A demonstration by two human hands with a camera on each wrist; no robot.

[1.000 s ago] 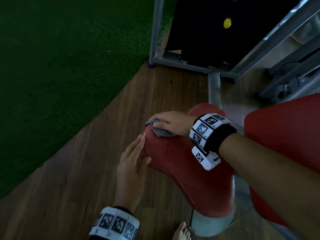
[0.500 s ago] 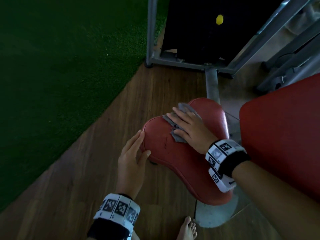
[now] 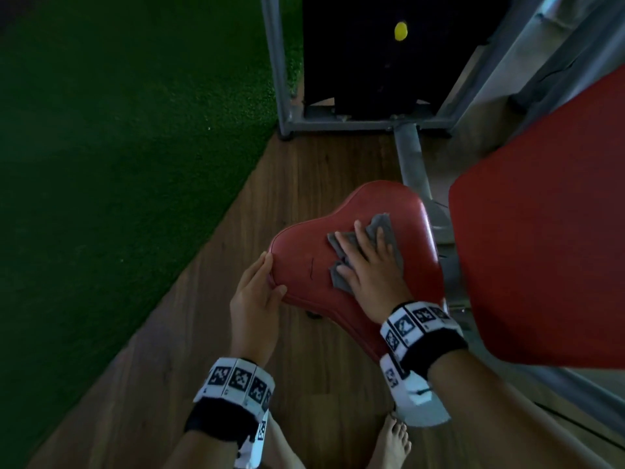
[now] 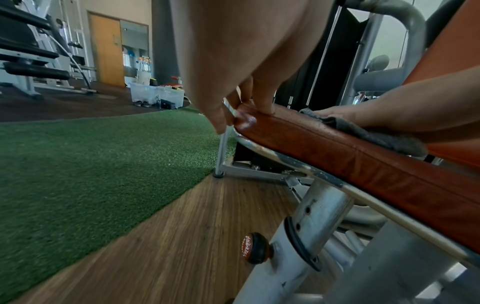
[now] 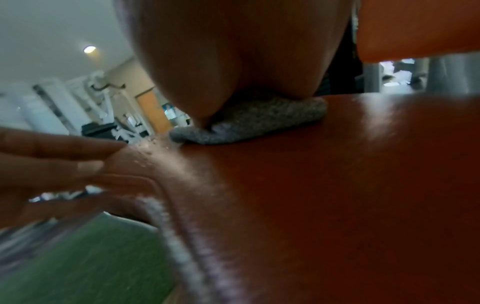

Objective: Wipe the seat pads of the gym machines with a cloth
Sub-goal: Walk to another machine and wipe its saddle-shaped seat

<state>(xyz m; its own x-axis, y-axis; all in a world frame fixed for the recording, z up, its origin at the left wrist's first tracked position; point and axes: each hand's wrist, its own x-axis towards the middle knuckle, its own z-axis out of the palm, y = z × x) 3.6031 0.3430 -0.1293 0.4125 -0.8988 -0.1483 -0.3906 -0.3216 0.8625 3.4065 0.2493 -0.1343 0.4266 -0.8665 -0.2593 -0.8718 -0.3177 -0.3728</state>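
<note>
Looking down from the head view, nearest we see our bare feet (image 3: 389,441) on the wood floor (image 3: 209,367), then both wrists with marker bands (image 3: 236,384).

Left hand (image 3: 255,299): fingers straight and together along the near-left edge of the red seat pad (image 3: 304,262), thumb hooked over the top edge. The left wrist view shows the fingers (image 4: 223,115) running down the pad's front corner and the thumb on the upper face, so the hand clamps the pad edge between thumb and fingers.

Right hand (image 3: 368,269): flat, fingers spread, palm pressing the grey cloth (image 3: 385,231) onto the top of the seat pad. The cloth is crumpled and sits on the centre-right part of the pad, sticking out past the fingertips on the far side and on the left. The right wrist view shows a folded edge of the cloth (image 5: 249,123) squashed under the hand against the pad, with droplets on the pad surface just left of it.

The pad sits on a metal post (image 4: 306,236) with a round adjustment knob (image 4: 255,247). A larger red back pad (image 3: 541,248) is just right of the seat. Beyond that come the grey machine frame (image 3: 280,79) and a black weight stack with a yellow spot (image 3: 400,30). Green turf (image 3: 118,147) covers the floor to the left. Farther off in the left wrist view: a clear plastic bin (image 4: 155,96) and a wooden door (image 4: 103,49).
</note>
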